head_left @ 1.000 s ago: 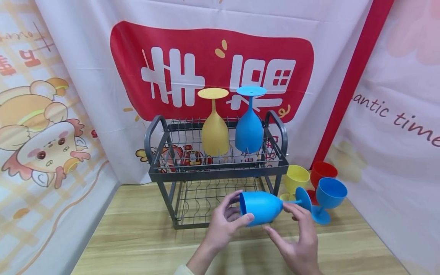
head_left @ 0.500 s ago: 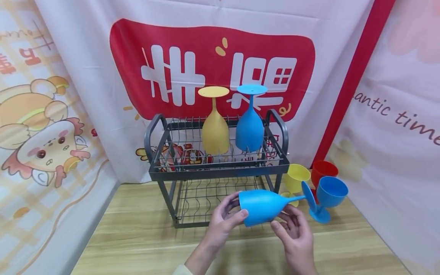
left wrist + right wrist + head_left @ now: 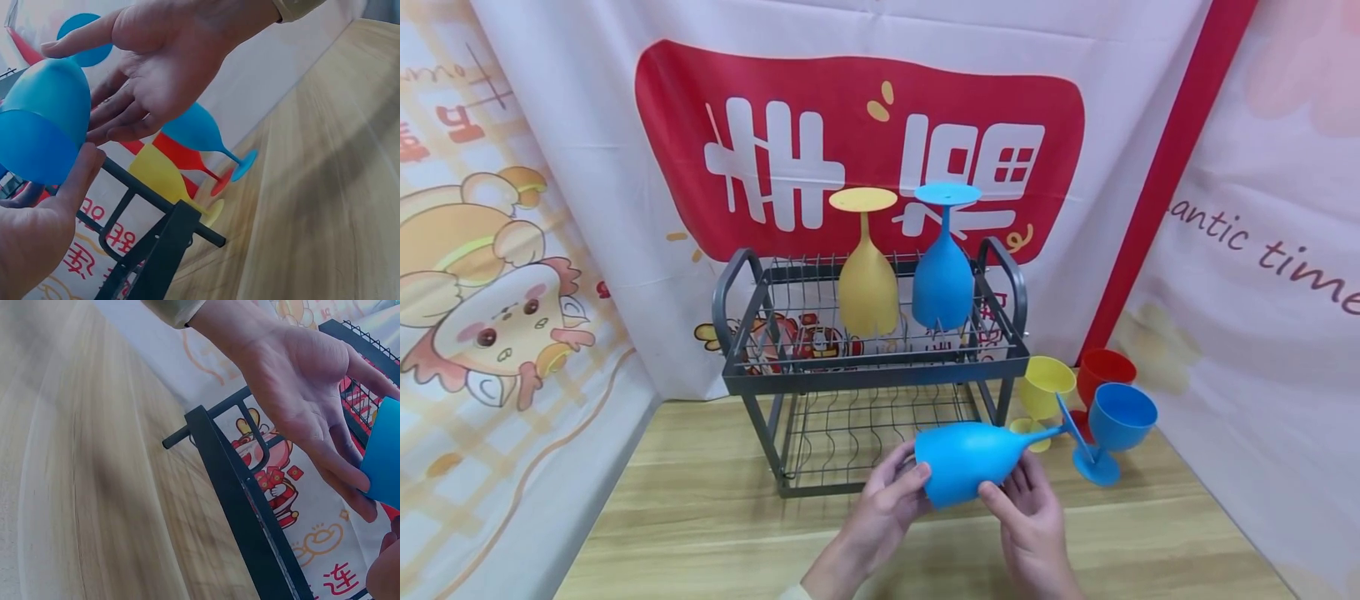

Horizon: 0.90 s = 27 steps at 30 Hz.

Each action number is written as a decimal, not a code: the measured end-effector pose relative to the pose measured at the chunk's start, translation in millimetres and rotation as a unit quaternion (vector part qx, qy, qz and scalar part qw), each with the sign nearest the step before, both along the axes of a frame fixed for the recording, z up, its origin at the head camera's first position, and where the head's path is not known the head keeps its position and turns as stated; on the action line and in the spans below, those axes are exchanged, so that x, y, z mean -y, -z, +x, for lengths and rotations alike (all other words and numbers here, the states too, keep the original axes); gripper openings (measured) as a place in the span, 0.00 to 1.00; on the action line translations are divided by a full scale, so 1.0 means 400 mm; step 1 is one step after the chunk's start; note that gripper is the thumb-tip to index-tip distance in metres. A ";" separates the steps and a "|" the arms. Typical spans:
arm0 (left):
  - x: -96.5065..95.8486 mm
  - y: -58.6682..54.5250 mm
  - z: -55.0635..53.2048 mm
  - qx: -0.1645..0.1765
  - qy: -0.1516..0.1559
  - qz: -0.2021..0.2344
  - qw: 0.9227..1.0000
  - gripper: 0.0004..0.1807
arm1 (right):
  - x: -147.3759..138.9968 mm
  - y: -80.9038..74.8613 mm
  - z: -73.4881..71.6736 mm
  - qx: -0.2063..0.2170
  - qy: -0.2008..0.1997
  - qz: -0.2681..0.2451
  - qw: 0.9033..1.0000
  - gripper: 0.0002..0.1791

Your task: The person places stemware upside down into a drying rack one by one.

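A blue plastic goblet (image 3: 966, 462) lies on its side between both hands in front of the rack, mouth toward the left and foot up at the right. My left hand (image 3: 891, 500) holds it at the rim, thumb in front and fingers behind. With thumb on the bowl and fingers behind and below, my right hand (image 3: 1030, 521) grips the stem side. The left wrist view shows the bowl (image 3: 47, 94) between the two hands. At the right edge of the right wrist view, only part of the blue bowl (image 3: 382, 456) appears, beside the left hand's fingertips.
A dark two-tier dish rack (image 3: 880, 382) stands behind the hands. On its upper tier, a yellow goblet (image 3: 868, 287) and another blue goblet (image 3: 943, 283) stand upside down. Yellow (image 3: 1045, 386), red (image 3: 1105, 375) and blue (image 3: 1123, 417) goblets stand upright to the right on the wooden table (image 3: 700, 517).
My right hand has shifted from the stem onto the bowl. The held goblet has dropped slightly and tilted, its foot end now higher. My left hand keeps its hold at the rim.
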<state>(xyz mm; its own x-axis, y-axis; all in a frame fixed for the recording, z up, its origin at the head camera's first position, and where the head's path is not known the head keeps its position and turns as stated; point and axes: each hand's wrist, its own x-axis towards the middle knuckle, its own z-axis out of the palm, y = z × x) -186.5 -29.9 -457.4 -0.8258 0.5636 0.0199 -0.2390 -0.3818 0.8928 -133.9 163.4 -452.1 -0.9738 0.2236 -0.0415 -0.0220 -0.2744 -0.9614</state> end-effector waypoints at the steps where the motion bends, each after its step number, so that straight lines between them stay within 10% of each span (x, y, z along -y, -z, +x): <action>1: 0.001 0.003 0.001 0.002 0.008 0.004 1.000 0.41 | 0.003 0.001 0.000 0.001 0.000 0.003 1.000 0.44; 27: 0.010 0.034 0.000 -0.015 0.053 0.001 0.998 0.36 | 0.017 0.036 -0.002 0.019 0.012 0.041 0.999 0.43</action>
<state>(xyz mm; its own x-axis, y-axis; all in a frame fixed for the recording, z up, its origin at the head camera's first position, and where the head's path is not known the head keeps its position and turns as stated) -186.6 -34.0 -471.1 -0.7603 0.6481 0.0441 -0.2519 -0.3567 0.8996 -134.5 156.7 -466.3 -0.9661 0.2515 -0.0589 0.0089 -0.1953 -0.9807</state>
